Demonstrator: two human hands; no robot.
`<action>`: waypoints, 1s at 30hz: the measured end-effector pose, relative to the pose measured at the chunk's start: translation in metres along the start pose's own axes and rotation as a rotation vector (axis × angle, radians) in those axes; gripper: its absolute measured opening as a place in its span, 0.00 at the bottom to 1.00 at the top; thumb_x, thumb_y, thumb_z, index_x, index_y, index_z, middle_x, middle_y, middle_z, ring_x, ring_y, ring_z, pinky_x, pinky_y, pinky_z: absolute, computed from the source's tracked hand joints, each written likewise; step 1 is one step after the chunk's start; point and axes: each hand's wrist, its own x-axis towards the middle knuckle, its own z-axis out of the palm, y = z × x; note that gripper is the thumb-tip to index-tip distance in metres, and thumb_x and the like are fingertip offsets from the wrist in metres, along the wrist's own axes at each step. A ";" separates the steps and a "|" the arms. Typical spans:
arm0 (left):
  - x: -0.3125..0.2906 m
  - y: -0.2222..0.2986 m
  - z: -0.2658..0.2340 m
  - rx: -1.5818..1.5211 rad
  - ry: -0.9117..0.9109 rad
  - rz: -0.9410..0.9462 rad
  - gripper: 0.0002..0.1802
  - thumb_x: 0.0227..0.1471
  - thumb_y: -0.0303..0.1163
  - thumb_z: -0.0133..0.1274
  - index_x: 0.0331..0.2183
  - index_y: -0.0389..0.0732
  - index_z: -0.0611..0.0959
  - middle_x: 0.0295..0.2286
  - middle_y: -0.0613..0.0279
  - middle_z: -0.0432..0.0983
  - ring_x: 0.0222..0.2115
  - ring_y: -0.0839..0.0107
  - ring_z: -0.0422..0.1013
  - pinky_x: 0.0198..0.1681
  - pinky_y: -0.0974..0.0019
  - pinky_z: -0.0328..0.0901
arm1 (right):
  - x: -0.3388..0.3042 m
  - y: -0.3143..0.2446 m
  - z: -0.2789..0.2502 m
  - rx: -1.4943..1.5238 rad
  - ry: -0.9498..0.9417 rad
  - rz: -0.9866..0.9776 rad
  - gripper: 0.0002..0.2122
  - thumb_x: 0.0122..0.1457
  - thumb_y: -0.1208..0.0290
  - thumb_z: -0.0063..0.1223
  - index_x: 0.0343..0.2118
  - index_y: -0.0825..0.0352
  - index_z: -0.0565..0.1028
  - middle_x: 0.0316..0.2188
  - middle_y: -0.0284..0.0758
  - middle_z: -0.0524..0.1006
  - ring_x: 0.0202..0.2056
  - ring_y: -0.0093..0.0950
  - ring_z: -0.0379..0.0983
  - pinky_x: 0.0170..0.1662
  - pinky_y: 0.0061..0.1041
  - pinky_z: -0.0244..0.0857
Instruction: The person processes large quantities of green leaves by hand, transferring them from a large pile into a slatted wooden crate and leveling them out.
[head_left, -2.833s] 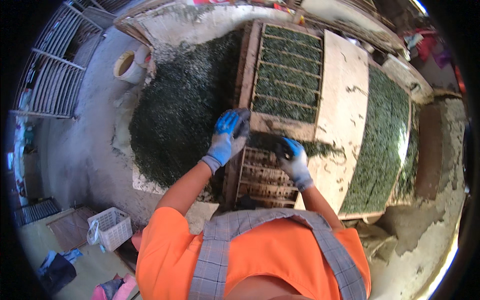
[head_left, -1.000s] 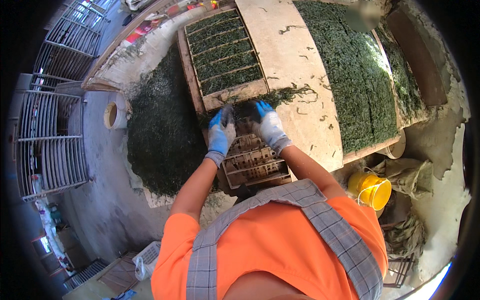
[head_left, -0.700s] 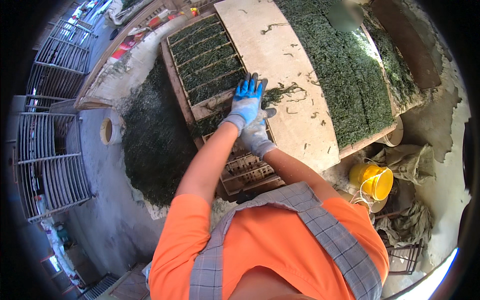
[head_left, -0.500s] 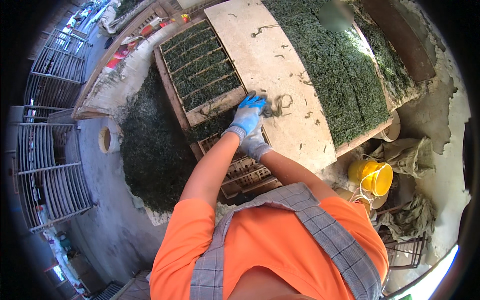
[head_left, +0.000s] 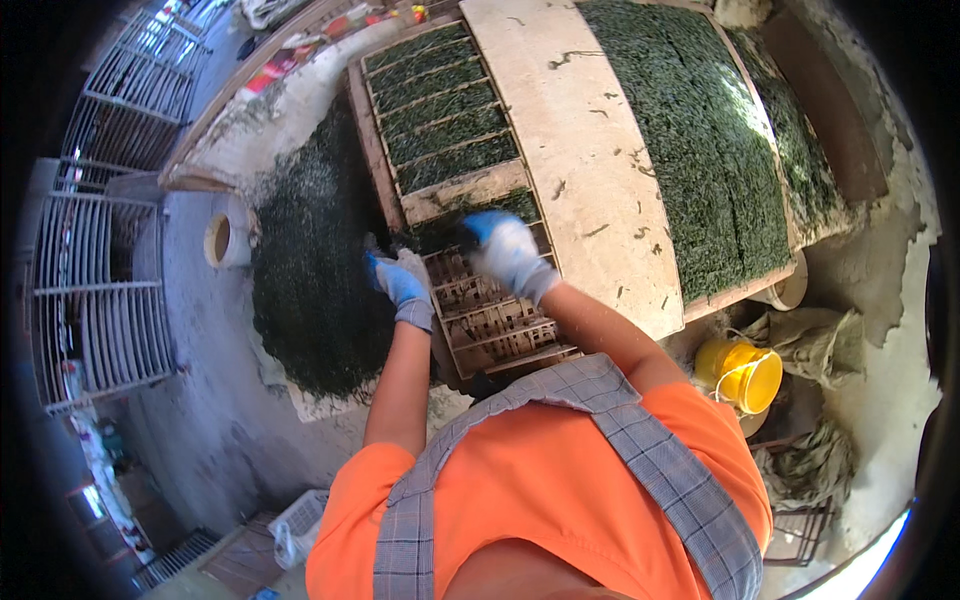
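A long wooden frame (head_left: 462, 192) with cross slats lies in front of me. Dark green shredded strands (head_left: 440, 107), perhaps seaweed, fill its far sections, while the near slatted part (head_left: 490, 318) shows bare wood. My left hand (head_left: 402, 282), in a blue and grey glove, is at the frame's left edge beside a big dark green heap (head_left: 310, 270). Its fingers look apart, with nothing clear in them. Over the middle of the frame, at the border between strands and bare slats, is my right hand (head_left: 508, 255), also gloved; motion smears its fingers.
Right of the frame runs a pale board (head_left: 590, 150) with scattered strands. Beyond it lies a wide bed of green strands (head_left: 700, 150). A yellow bucket (head_left: 750, 375) stands at the right, near crumpled sacking (head_left: 815, 330). Metal racks (head_left: 100, 250) line the left.
My hands were together at the frame's right edge and have come apart. The left has moved left to the heap's side; the right is back over the frame. The view has shifted slightly.
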 end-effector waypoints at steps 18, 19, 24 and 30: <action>-0.139 0.128 0.052 1.140 -1.217 0.797 0.35 0.54 0.47 0.51 0.57 0.37 0.68 0.61 0.51 0.55 0.62 0.52 0.52 0.65 0.53 0.47 | 0.131 0.021 0.049 0.431 -0.467 0.063 0.10 0.62 0.65 0.51 0.38 0.66 0.79 0.25 0.26 0.78 0.26 0.18 0.67 0.29 0.24 0.63; -0.146 0.126 0.068 1.169 -1.026 0.639 0.35 0.54 0.46 0.51 0.57 0.34 0.68 0.61 0.48 0.55 0.61 0.52 0.53 0.63 0.53 0.51 | 0.138 -0.001 0.042 0.594 -0.465 0.130 0.09 0.63 0.66 0.49 0.36 0.65 0.78 0.23 0.28 0.78 0.24 0.22 0.70 0.28 0.27 0.64; -0.134 0.100 0.119 1.623 -0.914 0.125 0.40 0.55 0.49 0.47 0.62 0.39 0.56 0.63 0.52 0.51 0.62 0.56 0.52 0.63 0.54 0.49 | 0.146 -0.040 0.040 -0.313 -0.334 0.024 0.16 0.52 0.62 0.54 0.41 0.65 0.78 0.35 0.44 0.80 0.36 0.38 0.79 0.41 0.35 0.72; -0.136 0.040 0.105 1.355 -0.926 -0.212 0.32 0.62 0.50 0.33 0.63 0.47 0.56 0.63 0.56 0.50 0.62 0.60 0.50 0.64 0.58 0.47 | 0.075 -0.078 0.055 -0.619 -0.509 -0.096 0.13 0.50 0.67 0.53 0.40 0.60 0.78 0.33 0.39 0.78 0.38 0.36 0.78 0.41 0.36 0.71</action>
